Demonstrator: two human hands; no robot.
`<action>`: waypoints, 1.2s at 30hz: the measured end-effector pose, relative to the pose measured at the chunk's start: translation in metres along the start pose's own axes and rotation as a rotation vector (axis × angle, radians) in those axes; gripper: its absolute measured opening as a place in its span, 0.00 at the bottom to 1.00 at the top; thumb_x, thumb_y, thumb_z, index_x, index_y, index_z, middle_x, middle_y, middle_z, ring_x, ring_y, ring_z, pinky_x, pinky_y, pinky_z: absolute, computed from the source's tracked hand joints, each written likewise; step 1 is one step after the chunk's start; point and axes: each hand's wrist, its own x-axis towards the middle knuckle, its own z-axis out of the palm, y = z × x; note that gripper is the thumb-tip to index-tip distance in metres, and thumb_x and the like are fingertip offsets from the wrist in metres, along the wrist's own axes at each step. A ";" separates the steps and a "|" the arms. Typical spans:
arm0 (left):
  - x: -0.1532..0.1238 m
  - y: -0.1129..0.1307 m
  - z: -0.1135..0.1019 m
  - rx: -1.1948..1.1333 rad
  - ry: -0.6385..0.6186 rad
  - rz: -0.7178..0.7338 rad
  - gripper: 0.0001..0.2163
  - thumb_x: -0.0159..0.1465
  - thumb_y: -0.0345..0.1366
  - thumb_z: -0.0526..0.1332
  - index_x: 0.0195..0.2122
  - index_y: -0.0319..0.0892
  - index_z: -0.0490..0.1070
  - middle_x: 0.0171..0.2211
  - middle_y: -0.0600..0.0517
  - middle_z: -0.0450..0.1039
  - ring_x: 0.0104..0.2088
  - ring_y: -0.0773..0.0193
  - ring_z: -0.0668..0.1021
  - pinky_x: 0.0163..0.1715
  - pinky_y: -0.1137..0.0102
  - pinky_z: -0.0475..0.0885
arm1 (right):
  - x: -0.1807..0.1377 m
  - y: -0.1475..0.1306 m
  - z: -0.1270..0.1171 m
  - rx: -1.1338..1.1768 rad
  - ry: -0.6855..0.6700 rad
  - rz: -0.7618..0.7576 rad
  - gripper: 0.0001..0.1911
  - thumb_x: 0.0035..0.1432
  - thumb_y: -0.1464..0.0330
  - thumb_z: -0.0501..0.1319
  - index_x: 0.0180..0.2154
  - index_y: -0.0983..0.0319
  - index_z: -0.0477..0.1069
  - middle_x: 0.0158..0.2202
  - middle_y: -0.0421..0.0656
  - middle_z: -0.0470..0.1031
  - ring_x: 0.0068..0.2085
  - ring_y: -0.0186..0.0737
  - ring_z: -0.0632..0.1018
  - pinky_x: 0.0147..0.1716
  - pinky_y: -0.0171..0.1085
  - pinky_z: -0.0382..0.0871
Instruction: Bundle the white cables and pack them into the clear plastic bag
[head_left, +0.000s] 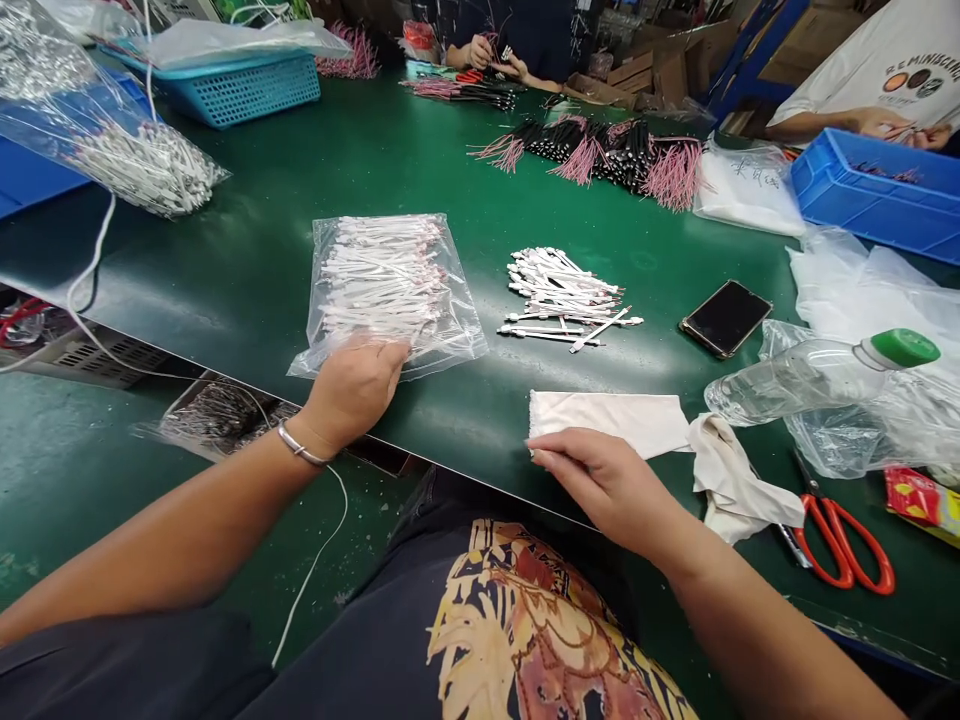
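Observation:
My left hand [360,388] is at the near edge of a clear plastic bag [465,325] lying on the table, its fingers curled on the plastic and partly hidden. Inside the bag is a thick bundle of short white cables [382,265]. A loose pile of the same white cables [559,285] with small connectors lies to the right of the bag. Over the near left corner of a folded white cloth [622,415], my right hand [600,480] is closed, thumb and forefinger pinched together. What sits between those fingertips is too small to tell.
Right of my right hand lie a crumpled cloth [724,470], red-handled scissors [844,545], a bottle [802,378] and a phone [726,317]. Black-and-pink wire bundles [600,155], a blue bin [877,205] and a blue basket [247,92] stand farther back. Two people work across the table.

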 end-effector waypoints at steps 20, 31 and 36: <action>-0.002 -0.014 -0.007 -0.803 -0.087 -0.040 0.12 0.65 0.39 0.52 0.39 0.41 0.73 0.35 0.50 0.75 0.37 0.63 0.75 0.39 0.70 0.68 | 0.153 -0.011 0.062 0.414 -0.213 0.126 0.12 0.60 0.68 0.56 0.43 0.62 0.74 0.32 0.40 0.77 0.28 0.30 0.77 0.36 0.33 0.70; 0.008 -0.018 -0.018 -0.856 -0.251 -0.099 0.12 0.63 0.42 0.54 0.34 0.41 0.74 0.30 0.54 0.75 0.32 0.66 0.74 0.34 0.73 0.66 | 0.156 -0.013 0.061 0.433 -0.327 0.142 0.07 0.57 0.68 0.58 0.34 0.64 0.73 0.30 0.40 0.74 0.27 0.29 0.74 0.30 0.29 0.67; 0.011 -0.018 -0.020 -0.861 -0.290 -0.099 0.12 0.63 0.41 0.54 0.33 0.40 0.74 0.28 0.54 0.74 0.30 0.67 0.73 0.31 0.74 0.64 | 0.155 -0.013 0.064 0.427 -0.299 0.145 0.07 0.56 0.67 0.59 0.32 0.64 0.72 0.29 0.39 0.74 0.26 0.29 0.74 0.29 0.30 0.66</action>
